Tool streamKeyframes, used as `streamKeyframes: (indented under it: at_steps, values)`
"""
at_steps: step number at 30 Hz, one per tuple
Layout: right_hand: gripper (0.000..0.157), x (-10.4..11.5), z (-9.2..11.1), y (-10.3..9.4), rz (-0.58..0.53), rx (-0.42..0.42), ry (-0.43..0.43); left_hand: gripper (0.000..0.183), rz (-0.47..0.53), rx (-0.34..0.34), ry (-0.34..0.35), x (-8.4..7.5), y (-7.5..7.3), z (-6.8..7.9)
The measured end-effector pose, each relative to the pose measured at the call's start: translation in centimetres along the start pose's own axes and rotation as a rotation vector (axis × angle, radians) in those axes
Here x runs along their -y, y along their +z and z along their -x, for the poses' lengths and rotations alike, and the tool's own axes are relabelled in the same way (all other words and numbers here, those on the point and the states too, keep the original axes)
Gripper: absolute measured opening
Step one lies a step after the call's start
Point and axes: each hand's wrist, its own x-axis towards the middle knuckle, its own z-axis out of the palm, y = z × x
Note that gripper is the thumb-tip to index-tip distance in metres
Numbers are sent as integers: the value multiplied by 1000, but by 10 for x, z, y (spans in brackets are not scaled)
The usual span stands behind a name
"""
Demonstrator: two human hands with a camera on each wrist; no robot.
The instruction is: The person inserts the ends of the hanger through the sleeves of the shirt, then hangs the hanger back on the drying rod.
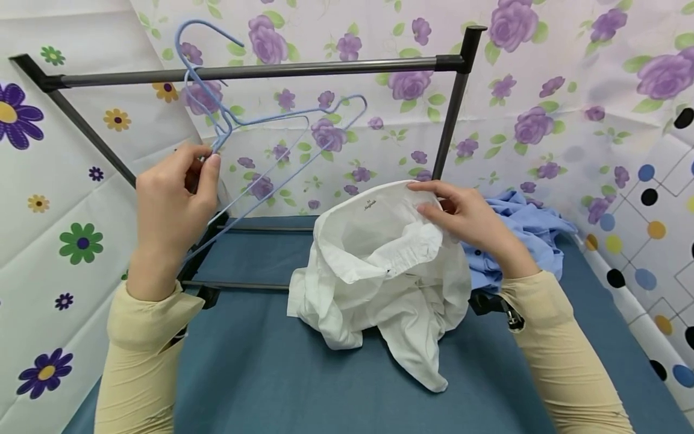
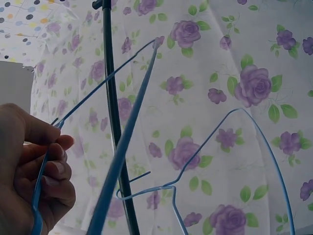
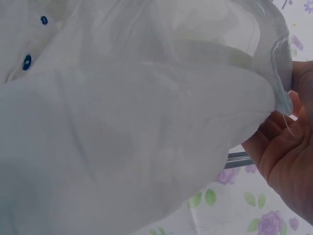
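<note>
In the head view's left part, the left hand (image 1: 176, 196) pinches a blue hanger (image 1: 223, 134) below the dark rail (image 1: 325, 70). Near the centre, the right hand (image 1: 466, 217) pinches the edge of a white shirt (image 1: 379, 295), a blue garment (image 1: 534, 235) lying to its right.

Shirt (image 1: 347, 313) centre, hangers (image 1: 226, 129) at its 10 o'clock
Second garment (image 1: 528, 232) on table (image 1: 303, 392) at 2; rack (image 1: 452, 120) behind, top bar (image 1: 325, 70) spanning 10–12.

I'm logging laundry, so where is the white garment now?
In the head view, the white garment is just right of centre, its upper edge pinched by the right hand, with blue hanger wire to its left and a blue garment to its right.
</note>
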Motion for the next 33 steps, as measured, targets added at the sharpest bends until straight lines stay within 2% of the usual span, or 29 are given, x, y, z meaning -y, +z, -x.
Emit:
streamKeyframes:
  at_steps: [13, 20, 28, 33]
  values:
    - [37, -3, 0, -1, 2, 3, -9, 19, 27, 12, 123, 0, -13, 6]
    - [37, -2, -1, -1, 14, 3, -11, 20, 24, 47, 193, 0, -19, 7]
    - [37, -2, -2, 0, 25, 5, 4, 21, 60, 66, 225, 2, -26, 9]
    - [38, -14, -4, 2, 24, 1, 5, 22, 67, 95, 251, -1, -30, 10]
